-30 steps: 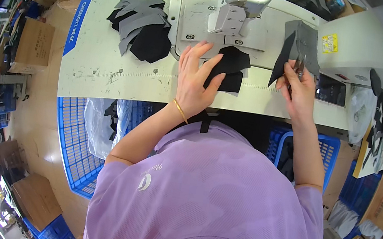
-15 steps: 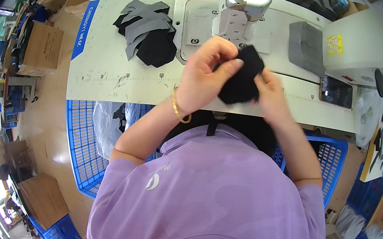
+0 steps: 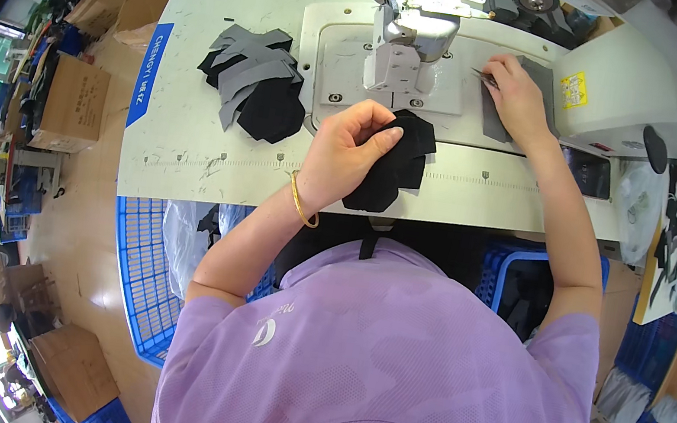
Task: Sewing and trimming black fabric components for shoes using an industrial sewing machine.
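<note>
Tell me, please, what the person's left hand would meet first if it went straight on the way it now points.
Probably the sewing machine's pale lower block, ahead of the left hand, which pinches a black fabric piece; how high the hand is against the block is unclear from this view.

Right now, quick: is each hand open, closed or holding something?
Left hand: closed, pinching black fabric.
Right hand: closed on a small dark tool, at the gray fabric; contact with that can't be told.

The black pieces look like matt cloth, the tabletop smooth, the machine head glossy metal.
</note>
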The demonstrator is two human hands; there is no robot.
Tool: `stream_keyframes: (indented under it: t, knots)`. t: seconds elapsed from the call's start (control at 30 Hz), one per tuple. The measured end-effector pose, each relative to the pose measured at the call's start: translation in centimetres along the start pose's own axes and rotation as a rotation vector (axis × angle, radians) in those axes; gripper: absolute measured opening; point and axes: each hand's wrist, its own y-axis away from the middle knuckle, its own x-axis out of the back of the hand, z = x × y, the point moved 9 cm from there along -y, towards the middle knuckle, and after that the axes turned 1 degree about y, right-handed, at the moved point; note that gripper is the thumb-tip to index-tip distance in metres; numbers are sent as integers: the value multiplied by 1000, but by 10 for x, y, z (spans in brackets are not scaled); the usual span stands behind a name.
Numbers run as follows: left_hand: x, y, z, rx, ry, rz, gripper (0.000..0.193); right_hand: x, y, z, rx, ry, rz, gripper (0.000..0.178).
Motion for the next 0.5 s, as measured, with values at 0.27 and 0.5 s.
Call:
stream_keyframes:
  t: [0.27, 0.5]
  knots:
    - [-6, -4, 4, -50, 55, -15, 7, 33, -6, -13, -49, 57, -90, 32]
    - [12, -1, -11, -53, -6, 114, 7, 79, -4, -63, -108, -281, -60, 17]
